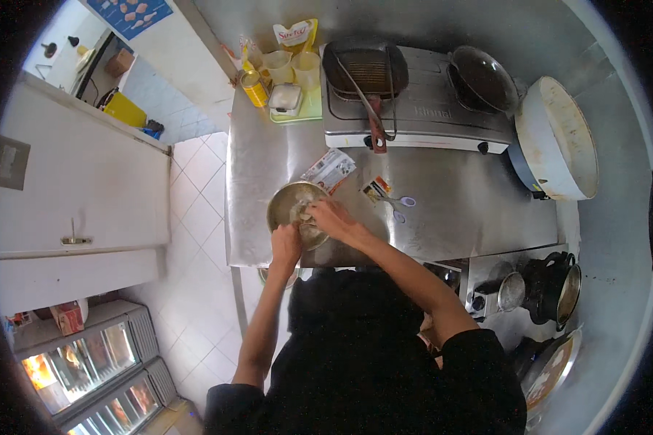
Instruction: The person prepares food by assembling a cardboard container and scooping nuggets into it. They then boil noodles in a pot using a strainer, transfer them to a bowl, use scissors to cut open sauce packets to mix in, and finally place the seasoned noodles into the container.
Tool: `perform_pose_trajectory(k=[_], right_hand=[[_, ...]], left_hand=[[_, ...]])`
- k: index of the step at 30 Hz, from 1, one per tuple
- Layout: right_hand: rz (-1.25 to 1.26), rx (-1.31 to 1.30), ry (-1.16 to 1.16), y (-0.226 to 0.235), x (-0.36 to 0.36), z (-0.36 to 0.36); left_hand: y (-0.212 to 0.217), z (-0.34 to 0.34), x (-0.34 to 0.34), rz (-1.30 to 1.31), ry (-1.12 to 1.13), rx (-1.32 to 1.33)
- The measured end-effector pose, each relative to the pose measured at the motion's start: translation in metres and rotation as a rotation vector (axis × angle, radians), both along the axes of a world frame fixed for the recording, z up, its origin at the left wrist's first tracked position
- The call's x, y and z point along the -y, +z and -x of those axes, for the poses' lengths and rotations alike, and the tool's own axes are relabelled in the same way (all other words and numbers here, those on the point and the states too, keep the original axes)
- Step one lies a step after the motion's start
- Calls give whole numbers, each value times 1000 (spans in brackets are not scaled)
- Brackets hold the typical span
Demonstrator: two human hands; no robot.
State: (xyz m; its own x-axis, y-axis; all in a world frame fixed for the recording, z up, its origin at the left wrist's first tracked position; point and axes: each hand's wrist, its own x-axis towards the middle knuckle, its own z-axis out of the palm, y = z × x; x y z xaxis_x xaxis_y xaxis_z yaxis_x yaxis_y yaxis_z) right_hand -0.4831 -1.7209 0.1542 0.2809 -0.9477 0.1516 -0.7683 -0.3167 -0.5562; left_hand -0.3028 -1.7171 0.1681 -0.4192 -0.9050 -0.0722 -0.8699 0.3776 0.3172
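A round metal bowl (pixel 274 209) stands near the front left of the steel counter, with a pale, floury-looking mass (pixel 302 209) inside. My left hand (pixel 286 241) is closed at the bowl's near-left rim and seems to grip it. Over the bowl's right side reaches my right hand (pixel 329 217), its fingers closed down at the pale mass; what they pinch is too small to name. Just behind the bowl lies a printed packet (pixel 329 170). To the right are a small dark and orange sachet (pixel 376 188) and purple-handled scissors (pixel 399 204), which touch or overlap.
A two-burner gas stove (pixel 428 101) fills the back, bearing a grill pan (pixel 363 61) with tongs and a wok (pixel 484 78). A large white pot (pixel 559 138) stands at the right. Back left are a yellow can (pixel 255 88), plastic jugs (pixel 307 71) and a small scale (pixel 286 99).
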Motion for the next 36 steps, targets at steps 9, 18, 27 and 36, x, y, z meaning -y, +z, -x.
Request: perform_pose_trajectory(k=[9,18,27,36], right_hand=[[-2,-55,15,-6,-18,-8],[-166,519,-339,-13,-11,-27],[-877,1354,-500,-37,-10,-23],[-923,1641,-652,-6,-15,31]], left_hand=[[15,-2,8,76,-6,-187],[29,7,2,290,90,-225],[22,27,0,344,84,-177],[38,72,36,346,-90,-440]])
